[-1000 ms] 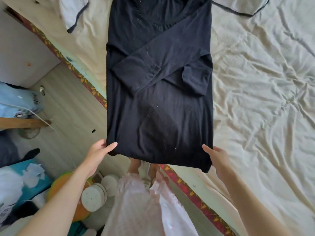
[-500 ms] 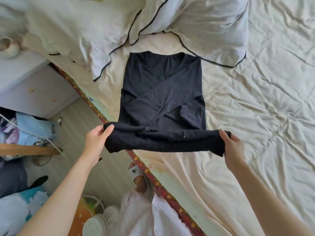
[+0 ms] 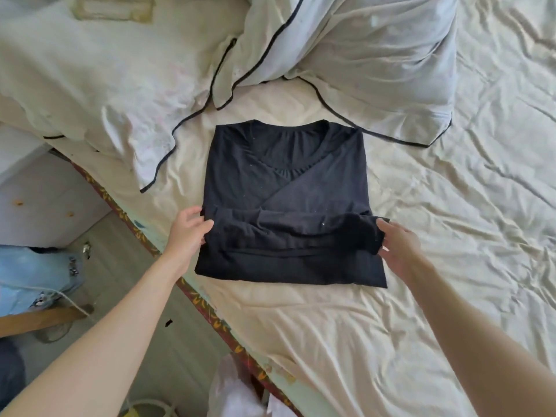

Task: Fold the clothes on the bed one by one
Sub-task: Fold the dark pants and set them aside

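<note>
1. Far left, blue jeans (image 3: 36,275) lie on the floor beside the bed, cut off by the frame edge.
2. The left hand (image 3: 188,231) pinches the left end of the raised hem.
3. A black shirt (image 3: 285,188) lies on the cream bed sheet (image 3: 451,236), its lower part doubled upward, its sleeves crossed.
4. The right hand (image 3: 397,246) grips the right end; cloth hides its fingertips.
5. Behind, a white piped pillow (image 3: 376,64) sits rumpled.
</note>
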{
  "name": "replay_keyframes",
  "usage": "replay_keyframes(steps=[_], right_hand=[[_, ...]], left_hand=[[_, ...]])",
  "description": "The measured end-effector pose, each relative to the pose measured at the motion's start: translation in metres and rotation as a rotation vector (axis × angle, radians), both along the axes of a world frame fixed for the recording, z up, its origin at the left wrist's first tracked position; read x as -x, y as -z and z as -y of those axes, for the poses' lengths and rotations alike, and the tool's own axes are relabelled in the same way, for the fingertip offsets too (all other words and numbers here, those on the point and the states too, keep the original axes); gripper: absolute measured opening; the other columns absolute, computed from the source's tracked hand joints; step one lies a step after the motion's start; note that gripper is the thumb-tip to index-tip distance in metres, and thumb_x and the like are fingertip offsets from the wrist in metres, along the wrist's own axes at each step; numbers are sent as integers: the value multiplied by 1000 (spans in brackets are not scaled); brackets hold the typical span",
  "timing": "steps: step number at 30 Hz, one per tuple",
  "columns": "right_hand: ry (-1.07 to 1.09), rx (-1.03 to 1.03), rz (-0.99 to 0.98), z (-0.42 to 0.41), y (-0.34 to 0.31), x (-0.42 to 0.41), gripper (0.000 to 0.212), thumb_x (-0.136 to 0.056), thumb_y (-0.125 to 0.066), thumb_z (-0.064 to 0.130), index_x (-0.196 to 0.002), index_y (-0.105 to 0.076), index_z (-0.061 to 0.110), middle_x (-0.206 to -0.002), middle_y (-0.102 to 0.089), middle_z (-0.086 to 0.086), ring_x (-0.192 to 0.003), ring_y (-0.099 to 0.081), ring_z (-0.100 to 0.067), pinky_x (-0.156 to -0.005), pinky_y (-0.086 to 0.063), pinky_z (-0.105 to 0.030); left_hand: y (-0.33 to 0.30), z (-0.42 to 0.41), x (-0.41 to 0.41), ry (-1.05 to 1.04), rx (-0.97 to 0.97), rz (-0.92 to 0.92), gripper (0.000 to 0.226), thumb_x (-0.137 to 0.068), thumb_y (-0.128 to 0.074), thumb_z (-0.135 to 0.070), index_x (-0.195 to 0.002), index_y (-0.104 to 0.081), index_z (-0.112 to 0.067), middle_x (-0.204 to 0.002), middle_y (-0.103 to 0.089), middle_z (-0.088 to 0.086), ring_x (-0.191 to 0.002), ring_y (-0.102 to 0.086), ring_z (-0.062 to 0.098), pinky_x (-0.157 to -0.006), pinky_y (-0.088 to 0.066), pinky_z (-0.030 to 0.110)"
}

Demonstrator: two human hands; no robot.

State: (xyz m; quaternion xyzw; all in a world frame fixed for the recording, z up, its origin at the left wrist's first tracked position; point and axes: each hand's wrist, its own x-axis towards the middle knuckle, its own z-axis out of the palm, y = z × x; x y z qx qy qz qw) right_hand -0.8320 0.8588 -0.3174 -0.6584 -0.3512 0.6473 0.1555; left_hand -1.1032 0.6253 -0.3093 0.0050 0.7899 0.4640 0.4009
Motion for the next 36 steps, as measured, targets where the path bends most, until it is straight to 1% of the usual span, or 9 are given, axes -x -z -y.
replay_keyframes(steps=[5, 9, 12, 16, 20, 23, 26, 30, 36], right_hand=[[-216, -214, 362, 13, 27, -2, 26, -90, -62, 23, -112, -53, 13, -101, -59, -2, -95, -57, -20, -79, -48, -31], [-78, -244, 250, 14, 21, -1, 54, -93, -56, 10, -142, -34, 16, -99, -60, -7, -88, -60, -17, -65, -49, -23], [33, -232, 112, -9, 10, 9, 35, -93, -55, 4, -125, -55, 16, -88, -58, 2, -88, -62, -8, -64, -52, -19], [-166, -233, 22, -42, 4, 24, 30, -96, -45, 0, -123, -53, 10, -105, -57, 2, -102, -60, -10, -86, -49, -19], [-281, -165, 17, -58, 13, 34, 34, -91, -50, -8, -119, -55, 10, -103, -64, -4, -94, -64, -10, -84, -52, -20], [-371, -236, 205, -65, 20, 35, 28, -84, -61, -5, -110, -66, 6, -84, -68, -3, -79, -66, -11, -75, -55, -17], [-294, -309, 243, -75, 21, 37, 17, -89, -62, 11, -105, -67, 6, -72, -65, -1, -66, -60, -12, -71, -54, -26], [-138, -414, 141, -87, 13, 43, 11, -89, -63, 13, -99, -69, 12, -57, -49, 11, -49, -48, 2, -54, -42, -7], [-27, -369, -42, -108, -4, 66, 13, -89, -62, 14, -78, -67, 19, -76, -65, 8, -74, -61, -5, -70, -47, -19]], left_hand=[[13, 19, -7, 317, 89, -140, 68, -89, -63, -12, -142, -27, -35, -124, -57, 2, -111, -57, 16, -98, -46, 35], [3, 20, -7, 225, 132, -230, 47, -91, -61, -14, -128, -42, -35, -85, -67, 6, -84, -64, 13, -81, -50, 26], [-10, 2, 13, 237, 47, -208, 23, -93, -57, -14, -102, -62, -35, -98, -67, -8, -93, -61, 0, -90, -49, 27], [-16, -30, 48, 215, -68, -164, 30, -95, -53, -13, -109, -66, -36, -109, -68, -4, -104, -62, 8, -91, -47, 27], [-7, -50, 64, 212, -102, 14, 48, -92, -41, 12, -112, -64, -26, -113, -66, 0, -109, -61, 14, -93, -48, 30], [0, -56, 65, 329, 27, -119, 46, -89, -49, 12, -120, -59, -20, -107, -63, -4, -98, -59, 4, -86, -48, 16], [6, -64, 70, 337, 106, -321, 29, -86, -61, 4, -110, -65, -12, -103, -64, 3, -92, -59, 14, -87, -47, 24], [3, -74, 82, 246, 61, -470, 9, -88, -64, -12, -96, -66, -14, -78, -64, -2, -64, -60, -4, -68, -44, 5], [0, -91, 111, 88, -2, -634, 15, -91, -61, -25, -91, -63, -11, -68, -54, -6, -63, -49, 6, -65, -39, 21]])
